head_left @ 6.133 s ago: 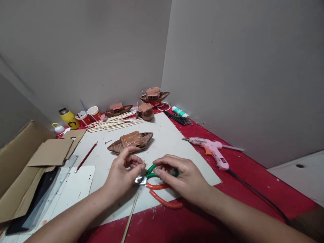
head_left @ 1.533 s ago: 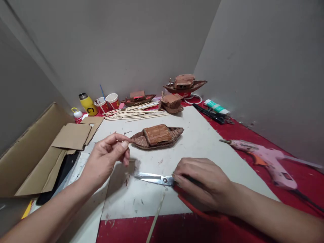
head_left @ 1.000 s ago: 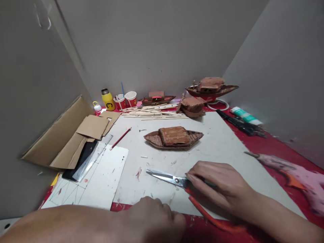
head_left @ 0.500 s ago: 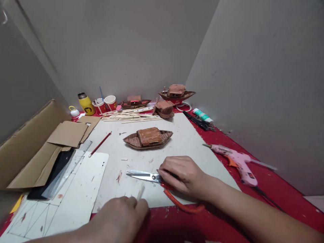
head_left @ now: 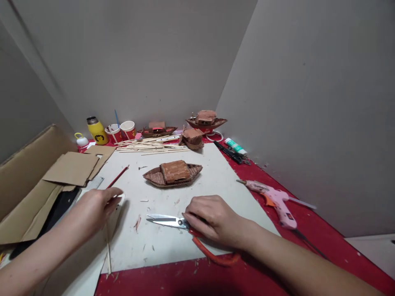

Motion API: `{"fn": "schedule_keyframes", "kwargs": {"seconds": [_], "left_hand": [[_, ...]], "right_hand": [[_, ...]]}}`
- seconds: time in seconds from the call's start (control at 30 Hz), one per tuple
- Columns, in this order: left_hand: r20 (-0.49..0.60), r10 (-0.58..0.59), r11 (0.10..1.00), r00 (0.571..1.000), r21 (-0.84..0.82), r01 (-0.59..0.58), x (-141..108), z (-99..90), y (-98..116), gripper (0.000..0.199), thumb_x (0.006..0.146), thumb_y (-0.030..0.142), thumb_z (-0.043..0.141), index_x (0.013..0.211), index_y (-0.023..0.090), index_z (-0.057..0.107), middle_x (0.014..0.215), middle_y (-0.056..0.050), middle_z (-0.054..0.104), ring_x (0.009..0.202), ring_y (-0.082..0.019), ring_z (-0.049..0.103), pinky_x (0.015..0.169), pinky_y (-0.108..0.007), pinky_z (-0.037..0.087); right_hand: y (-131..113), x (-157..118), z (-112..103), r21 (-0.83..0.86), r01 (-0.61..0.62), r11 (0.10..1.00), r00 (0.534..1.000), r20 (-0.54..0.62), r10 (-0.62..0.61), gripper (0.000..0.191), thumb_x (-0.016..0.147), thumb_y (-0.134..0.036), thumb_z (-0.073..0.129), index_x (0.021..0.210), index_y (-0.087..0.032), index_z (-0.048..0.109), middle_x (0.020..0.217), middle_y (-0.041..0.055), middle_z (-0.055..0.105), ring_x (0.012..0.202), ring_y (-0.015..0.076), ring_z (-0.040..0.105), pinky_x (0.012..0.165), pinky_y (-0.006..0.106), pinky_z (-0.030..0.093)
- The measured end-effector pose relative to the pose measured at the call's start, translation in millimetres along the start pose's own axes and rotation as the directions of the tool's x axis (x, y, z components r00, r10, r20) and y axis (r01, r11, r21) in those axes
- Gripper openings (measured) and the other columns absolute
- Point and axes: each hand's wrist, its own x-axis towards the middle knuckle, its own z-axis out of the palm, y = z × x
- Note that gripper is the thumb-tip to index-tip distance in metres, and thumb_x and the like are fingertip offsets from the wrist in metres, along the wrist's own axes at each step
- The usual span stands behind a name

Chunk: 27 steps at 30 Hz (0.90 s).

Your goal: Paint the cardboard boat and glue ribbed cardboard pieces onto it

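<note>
The right grip [head_left: 206, 220] is grasping the scissors [head_left: 180, 222] by the handles, with one orange loop showing below the palm. The blades are pointing left over the white sheet [head_left: 169, 248], their tips standing slightly apart. The left grip [head_left: 101, 207] is staying well apart, its fingers bent above the sheet's left side; a thin stick [head_left: 109, 255] is extending from beneath it toward the near edge, and I cannot tell whether the fingers are pinching it. Just past the blade tips, a small pale piece [head_left: 144, 200] is lying. The roofed model boat [head_left: 175, 172] is resting beyond both grips, while a pink glue gun [head_left: 279, 201] is lying on the red worktop [head_left: 142, 283] to the right.
</note>
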Motion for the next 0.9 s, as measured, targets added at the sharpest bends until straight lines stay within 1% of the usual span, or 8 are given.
{"fn": "schedule_keyframes", "kwargs": {"seconds": [0.07,0.13,0.27,0.33,0.43,0.57,0.73,0.9], "left_hand": [[0.174,-0.012,0.968,0.985,-0.245,0.055,-5,12.7,21,0.035,0.084,0.038,0.055,0.110,0.016,0.065,0.071,-0.006,0.067,0.054,-0.016,0.056,0.056,-0.027,0.040],[0.356,0.068,0.843,0.932,-0.520,0.137,-9,29.0,41,0.045,0.086,0.041,0.056,0.123,0.015,0.056,0.078,-0.006,0.069,0.057,-0.015,0.059,0.058,-0.027,0.044],[0.480,0.242,0.630,0.843,-0.738,0.239,-5,59.5,64,0.056,0.083,0.036,0.065,0.132,0.017,0.044,0.079,-0.003,0.068,0.057,-0.012,0.061,0.059,-0.026,0.046],[0.502,0.269,0.600,0.822,-0.755,0.265,-1,70.0,69,0.060,0.083,0.036,0.066,0.134,0.018,0.040,0.074,-0.001,0.066,0.056,-0.013,0.062,0.058,-0.025,0.046],[0.515,0.279,0.610,0.810,-0.747,0.264,2,80.5,73,0.060,0.085,0.035,0.065,0.136,0.019,0.037,0.065,0.003,0.062,0.056,-0.013,0.061,0.059,-0.025,0.045],[0.498,0.248,0.628,0.831,-0.736,0.254,0,90.4,72,0.050,0.086,0.035,0.064,0.128,0.020,0.041,0.068,0.002,0.063,0.061,-0.013,0.060,0.063,-0.026,0.045],[0.456,0.240,0.627,0.857,-0.747,0.222,-6,97.1,66,0.027,0.088,0.035,0.061,0.106,0.021,0.047,0.073,0.001,0.066,0.070,-0.013,0.060,0.068,-0.025,0.044],[0.417,0.238,0.688,0.877,-0.710,0.152,-10,96.9,64,0.022,0.092,0.034,0.055,0.109,0.023,0.046,0.074,0.002,0.066,0.071,-0.013,0.059,0.067,-0.025,0.044]], "right_hand": [[-3,1,-1,0.080,-0.035,0.996,0.999,-0.021,0.037,0.025,0.096,-0.020,0.046,0.075,-0.016,0.059,0.063,0.0019,0.058,0.056,0.0121,0.050,0.056,0.024,0.037],[-8,3,-2,0.204,-0.108,0.973,0.992,-0.040,0.118,0.023,0.096,-0.021,0.047,0.078,-0.015,0.061,0.065,0.0019,0.061,0.057,0.0108,0.052,0.057,0.022,0.039],[-17,5,-3,0.454,-0.281,0.846,0.952,0.016,0.307,0.022,0.096,-0.027,0.047,0.084,-0.015,0.061,0.067,0.0014,0.064,0.056,0.0096,0.052,0.056,0.021,0.042],[-18,5,-3,0.509,-0.303,0.805,0.946,0.058,0.319,0.026,0.096,-0.033,0.047,0.078,-0.016,0.057,0.063,0.0005,0.062,0.053,0.0092,0.050,0.053,0.021,0.040],[-16,5,-3,0.449,-0.298,0.842,0.953,0.091,0.289,0.031,0.095,-0.031,0.044,0.068,-0.018,0.048,0.058,-0.0020,0.056,0.051,0.0086,0.045,0.051,0.021,0.037],[-14,4,-3,0.335,-0.290,0.897,0.955,0.163,0.248,0.029,0.096,-0.023,0.036,0.067,-0.020,0.043,0.059,-0.0024,0.052,0.053,0.0098,0.045,0.054,0.023,0.037],[-15,3,-4,0.290,-0.232,0.928,0.966,0.180,0.186,0.024,0.093,-0.018,0.033,0.074,-0.020,0.047,0.067,0.0002,0.058,0.056,0.0117,0.050,0.057,0.024,0.040],[-16,4,-2,0.287,-0.226,0.931,0.968,0.168,0.183,0.025,0.093,-0.019,0.032,0.076,-0.020,0.051,0.067,0.0005,0.060,0.057,0.0119,0.052,0.057,0.024,0.039]]}}
